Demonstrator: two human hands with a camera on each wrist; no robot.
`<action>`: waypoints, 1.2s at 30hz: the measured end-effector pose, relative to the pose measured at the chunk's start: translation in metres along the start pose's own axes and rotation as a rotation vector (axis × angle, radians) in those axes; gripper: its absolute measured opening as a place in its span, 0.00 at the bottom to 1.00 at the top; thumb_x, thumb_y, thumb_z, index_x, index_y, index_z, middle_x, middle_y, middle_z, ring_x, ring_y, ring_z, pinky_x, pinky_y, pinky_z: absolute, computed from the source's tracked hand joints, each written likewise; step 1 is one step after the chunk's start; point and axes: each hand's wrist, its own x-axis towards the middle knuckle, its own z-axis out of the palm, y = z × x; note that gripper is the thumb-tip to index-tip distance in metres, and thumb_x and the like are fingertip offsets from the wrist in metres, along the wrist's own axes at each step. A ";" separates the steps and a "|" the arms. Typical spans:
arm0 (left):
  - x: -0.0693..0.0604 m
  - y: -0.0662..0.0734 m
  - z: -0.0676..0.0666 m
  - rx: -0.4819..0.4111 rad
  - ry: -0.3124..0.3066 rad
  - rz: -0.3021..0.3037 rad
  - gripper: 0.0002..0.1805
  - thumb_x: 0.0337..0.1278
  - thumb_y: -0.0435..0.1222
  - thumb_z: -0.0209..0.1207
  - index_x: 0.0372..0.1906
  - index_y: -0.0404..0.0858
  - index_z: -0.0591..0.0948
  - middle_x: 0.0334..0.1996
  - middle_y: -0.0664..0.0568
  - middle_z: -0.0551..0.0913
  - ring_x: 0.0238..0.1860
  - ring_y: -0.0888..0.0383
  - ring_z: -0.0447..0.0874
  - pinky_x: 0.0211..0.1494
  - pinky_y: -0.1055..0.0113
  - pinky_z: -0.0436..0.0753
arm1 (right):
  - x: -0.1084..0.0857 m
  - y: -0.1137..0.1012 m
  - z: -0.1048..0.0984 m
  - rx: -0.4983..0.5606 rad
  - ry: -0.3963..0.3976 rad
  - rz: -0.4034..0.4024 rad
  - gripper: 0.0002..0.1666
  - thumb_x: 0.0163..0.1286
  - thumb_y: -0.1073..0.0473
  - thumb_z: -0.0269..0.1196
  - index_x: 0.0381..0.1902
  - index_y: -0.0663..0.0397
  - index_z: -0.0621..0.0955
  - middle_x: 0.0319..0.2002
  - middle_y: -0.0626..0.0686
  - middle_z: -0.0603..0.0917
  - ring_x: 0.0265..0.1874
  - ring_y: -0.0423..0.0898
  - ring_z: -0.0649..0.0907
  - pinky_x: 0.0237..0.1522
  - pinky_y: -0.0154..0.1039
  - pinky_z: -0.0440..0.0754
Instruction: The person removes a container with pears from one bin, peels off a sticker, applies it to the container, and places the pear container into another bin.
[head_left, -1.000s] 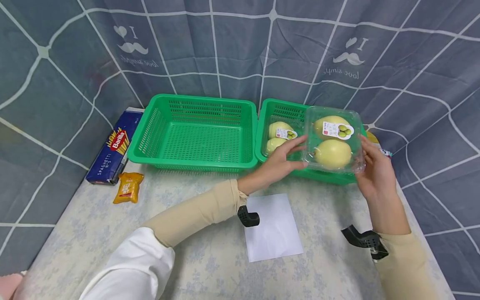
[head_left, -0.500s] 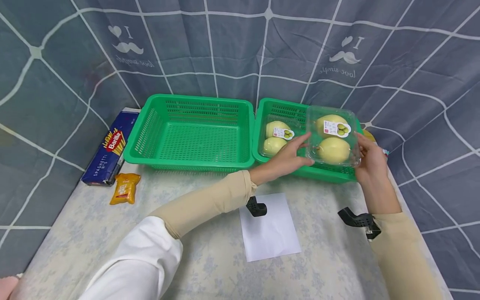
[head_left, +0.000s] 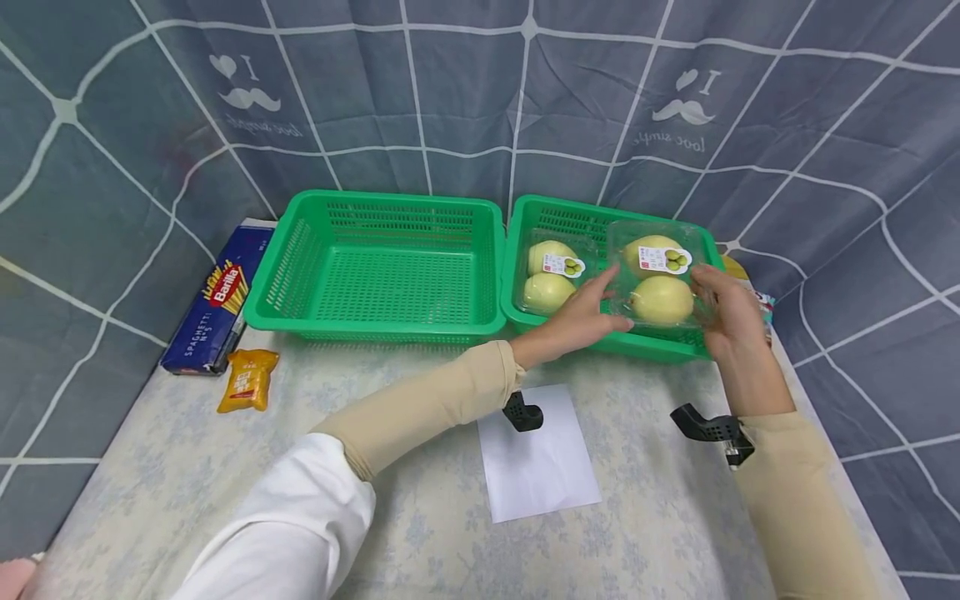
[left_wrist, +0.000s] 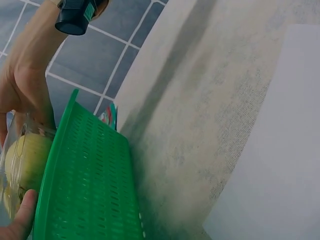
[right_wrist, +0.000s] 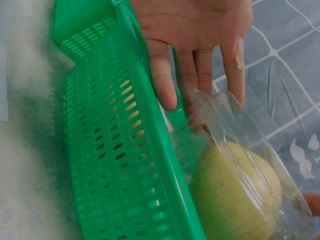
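Observation:
Over the right green basket [head_left: 637, 343], a clear plastic box [head_left: 617, 240] holds two pale yellow fruits [head_left: 663, 300] under a white label. My right hand [head_left: 737, 315] grips its right side, fingers bent against the plastic. At the left side is my left hand [head_left: 568, 321], its fingers extended and touching the box edge, as the right wrist view shows. The left thumb [left_wrist: 25, 214] lies against the box in the left wrist view. A second fruit box [head_left: 529, 300] sits inside the basket's left half. Whether the gripped box rests on the basket floor is hidden.
An identical green basket [head_left: 393, 287] stands to the left with nothing inside. Farther left lie a blue spaghetti box [head_left: 217, 300] and an orange packet [head_left: 249, 380]. White paper [head_left: 536, 467] is on the table. Other packages [head_left: 763, 307] partly show behind the right hand. A curtain [head_left: 450, 100] surrounds the table.
The fruit box has gone down from above the basket into its right half, with both hands following. The view has shifted slightly, and the left hand's fingers have spread a little along the box side.

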 end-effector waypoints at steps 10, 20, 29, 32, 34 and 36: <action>0.018 -0.006 0.007 0.034 0.095 -0.058 0.49 0.59 0.35 0.61 0.82 0.45 0.49 0.78 0.44 0.60 0.74 0.48 0.68 0.63 0.57 0.80 | 0.015 0.007 -0.001 -0.134 0.045 0.101 0.46 0.73 0.55 0.62 0.81 0.41 0.52 0.66 0.36 0.65 0.58 0.36 0.69 0.60 0.32 0.72; 0.028 -0.007 0.009 0.089 0.073 -0.060 0.50 0.59 0.36 0.61 0.82 0.43 0.48 0.79 0.45 0.60 0.75 0.51 0.66 0.72 0.55 0.73 | 0.022 0.013 -0.005 -0.108 0.058 0.121 0.45 0.74 0.58 0.61 0.81 0.43 0.52 0.68 0.37 0.63 0.45 0.35 0.71 0.46 0.29 0.74; 0.036 -0.006 0.011 0.163 0.032 -0.107 0.48 0.60 0.41 0.60 0.82 0.44 0.49 0.77 0.47 0.63 0.73 0.54 0.67 0.71 0.55 0.74 | 0.028 0.011 -0.010 -0.173 0.056 0.153 0.44 0.75 0.57 0.58 0.82 0.44 0.51 0.65 0.37 0.67 0.60 0.38 0.70 0.71 0.35 0.68; 0.038 -0.006 0.012 0.177 0.015 -0.120 0.48 0.61 0.41 0.60 0.82 0.45 0.49 0.75 0.45 0.66 0.70 0.52 0.71 0.69 0.55 0.75 | 0.033 0.012 -0.011 -0.237 0.067 0.160 0.42 0.77 0.55 0.55 0.82 0.45 0.51 0.76 0.39 0.57 0.65 0.38 0.67 0.80 0.40 0.57; 0.039 -0.005 0.013 0.177 0.004 -0.134 0.48 0.61 0.41 0.60 0.82 0.45 0.49 0.76 0.46 0.66 0.72 0.51 0.70 0.71 0.54 0.74 | 0.036 0.014 -0.013 -0.264 0.067 0.148 0.39 0.77 0.56 0.55 0.80 0.45 0.55 0.75 0.40 0.59 0.61 0.38 0.70 0.80 0.41 0.57; 0.041 -0.004 0.015 0.165 -0.014 -0.150 0.49 0.61 0.41 0.60 0.82 0.44 0.48 0.78 0.48 0.63 0.75 0.52 0.66 0.74 0.55 0.72 | 0.038 0.016 -0.017 -0.313 0.064 0.137 0.32 0.77 0.56 0.55 0.75 0.46 0.62 0.65 0.38 0.67 0.54 0.36 0.71 0.79 0.41 0.59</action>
